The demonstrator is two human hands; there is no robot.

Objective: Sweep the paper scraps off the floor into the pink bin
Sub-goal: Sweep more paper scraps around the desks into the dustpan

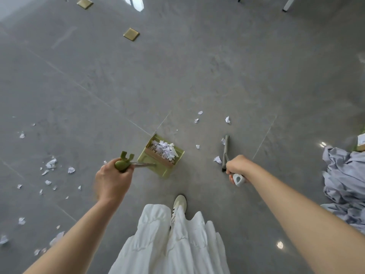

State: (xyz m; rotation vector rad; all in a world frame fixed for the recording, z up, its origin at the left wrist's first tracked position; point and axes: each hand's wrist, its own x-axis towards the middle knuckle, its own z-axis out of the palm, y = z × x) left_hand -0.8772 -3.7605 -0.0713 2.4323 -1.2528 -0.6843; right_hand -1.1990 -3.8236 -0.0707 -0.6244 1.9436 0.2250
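Many paper scraps (49, 167) still litter the grey floor (177, 76) at far left, beside the left hand (113, 179), which is wrapped around the green dustpan handle (123, 165). The dustpan (161, 155) sits at centre on the floor with a heap of scraps inside; a few more lie just right of it. Right hand (239, 168) grips the broom handle (238, 178), broom head (225, 153) on the floor, crumpled grey cloth (345, 184) at far right; no pink bin in view.

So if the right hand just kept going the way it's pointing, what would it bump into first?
Probably the broom head it holds, and the paper scrap beside it. The right hand points forward and down along the handle toward the floor; depth is hard to judge.
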